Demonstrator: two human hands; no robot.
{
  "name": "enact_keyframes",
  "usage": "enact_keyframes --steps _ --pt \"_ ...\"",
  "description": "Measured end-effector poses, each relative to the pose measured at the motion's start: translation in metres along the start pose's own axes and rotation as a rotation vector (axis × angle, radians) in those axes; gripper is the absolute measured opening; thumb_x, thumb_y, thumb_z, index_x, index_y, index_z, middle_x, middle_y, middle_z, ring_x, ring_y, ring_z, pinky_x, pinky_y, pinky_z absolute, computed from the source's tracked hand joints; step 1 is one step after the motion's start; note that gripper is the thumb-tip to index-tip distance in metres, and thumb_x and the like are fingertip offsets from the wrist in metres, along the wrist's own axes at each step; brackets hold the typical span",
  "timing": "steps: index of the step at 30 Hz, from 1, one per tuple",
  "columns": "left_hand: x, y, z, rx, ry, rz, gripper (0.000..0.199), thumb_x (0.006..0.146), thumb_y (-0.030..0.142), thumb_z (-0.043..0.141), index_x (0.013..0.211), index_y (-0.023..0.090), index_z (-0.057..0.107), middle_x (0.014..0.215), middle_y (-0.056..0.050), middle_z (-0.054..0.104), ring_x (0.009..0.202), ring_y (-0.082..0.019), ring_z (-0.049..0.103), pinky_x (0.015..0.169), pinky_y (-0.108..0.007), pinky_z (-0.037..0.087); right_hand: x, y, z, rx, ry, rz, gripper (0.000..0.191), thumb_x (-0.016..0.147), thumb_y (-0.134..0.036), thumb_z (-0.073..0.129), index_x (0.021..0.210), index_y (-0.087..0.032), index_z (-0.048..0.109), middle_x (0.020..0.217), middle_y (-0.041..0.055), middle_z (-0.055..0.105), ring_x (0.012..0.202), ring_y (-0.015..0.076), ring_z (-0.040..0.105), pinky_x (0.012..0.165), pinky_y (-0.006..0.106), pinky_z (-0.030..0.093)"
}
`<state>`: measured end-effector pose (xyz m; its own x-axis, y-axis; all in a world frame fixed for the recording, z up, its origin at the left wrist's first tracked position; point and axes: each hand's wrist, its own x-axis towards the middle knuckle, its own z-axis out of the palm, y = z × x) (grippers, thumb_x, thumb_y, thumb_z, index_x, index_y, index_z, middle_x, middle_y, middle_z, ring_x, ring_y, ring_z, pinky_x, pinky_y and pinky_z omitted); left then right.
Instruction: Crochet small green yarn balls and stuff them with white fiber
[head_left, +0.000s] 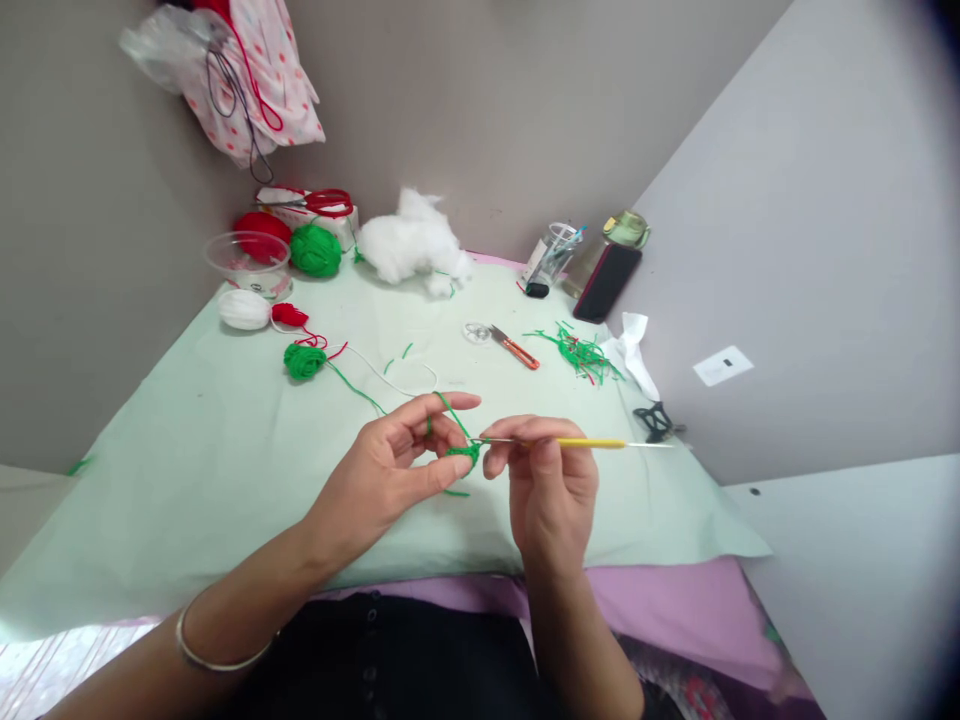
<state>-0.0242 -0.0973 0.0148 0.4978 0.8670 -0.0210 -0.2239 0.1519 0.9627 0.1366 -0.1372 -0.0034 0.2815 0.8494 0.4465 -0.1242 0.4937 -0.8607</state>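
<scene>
Between the thumb and fingers of my left hand [405,455] is a small green crochet piece [466,455]. Green yarn runs up from it over my raised index finger, and a short tail shows below. My right hand [551,470] is closed around the yellow handle of a crochet hook [592,442]. The hook's metal tip points left and meets the top edge of the green piece; whether it sits inside a stitch is too small to tell. A green yarn strand leads from behind my left hand to a small green yarn ball [304,361].
Yarn balls, a clear tub [247,265] and red-handled scissors [328,203] stand at the back left. White stuffing [409,240] lies at the back. Orange thread snips [516,348], green yarn scraps [581,355] and a phone [607,283] are to the right.
</scene>
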Motion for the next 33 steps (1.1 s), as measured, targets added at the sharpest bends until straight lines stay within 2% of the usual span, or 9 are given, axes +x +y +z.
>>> enact_keyframes --steps 4,9,16,20,33 --pt "-0.001 0.0 -0.001 -0.001 -0.001 -0.005 0.041 0.085 0.024 0.075 0.126 0.026 0.069 0.088 0.002 0.063 0.09 -0.014 0.061 0.094 -0.031 0.049 0.002 -0.001 0.001 0.029 0.019 0.044 0.02 0.102 -0.038 0.056 0.092 -0.023 0.065 0.084 0.0019 0.076 0.056 0.0119 0.064 0.055 0.028 0.054" --pt "-0.002 0.002 -0.001 0.017 0.009 0.013 0.038 0.085 0.021 0.074 0.122 0.028 0.069 0.088 0.002 0.063 0.09 -0.013 0.06 0.092 -0.029 0.049 -0.002 -0.003 -0.002 -0.03 -0.012 0.027 0.021 0.104 -0.036 0.052 0.094 -0.023 0.066 0.086 0.0027 0.075 0.061 0.013 0.065 0.059 0.03 0.055" --pt "-0.006 0.001 -0.003 0.143 0.045 0.069 0.034 0.087 0.022 0.072 0.12 0.028 0.07 0.094 0.0 0.064 0.094 -0.016 0.059 0.095 -0.032 0.048 -0.008 -0.009 -0.003 -0.234 -0.065 -0.189 0.022 0.104 -0.022 0.05 0.103 -0.026 0.071 0.094 0.0045 0.075 0.073 0.0168 0.068 0.065 0.035 0.056" --pt "-0.007 0.001 -0.002 0.235 0.084 0.085 0.037 0.088 0.022 0.07 0.124 0.03 0.067 0.092 0.001 0.064 0.098 -0.016 0.059 0.098 -0.033 0.046 -0.01 -0.012 -0.004 -0.344 -0.122 -0.249 0.023 0.103 -0.019 0.05 0.108 -0.027 0.071 0.089 0.0042 0.076 0.081 0.0199 0.07 0.069 0.037 0.057" --pt "-0.007 0.002 -0.002 0.332 0.094 0.139 0.036 0.088 0.018 0.068 0.123 0.026 0.067 0.09 0.001 0.065 0.095 -0.015 0.063 0.097 -0.033 0.049 -0.009 -0.006 -0.006 -0.282 -0.152 -0.282 0.022 0.103 -0.018 0.05 0.109 -0.024 0.071 0.086 0.0047 0.075 0.087 0.0207 0.071 0.069 0.036 0.059"
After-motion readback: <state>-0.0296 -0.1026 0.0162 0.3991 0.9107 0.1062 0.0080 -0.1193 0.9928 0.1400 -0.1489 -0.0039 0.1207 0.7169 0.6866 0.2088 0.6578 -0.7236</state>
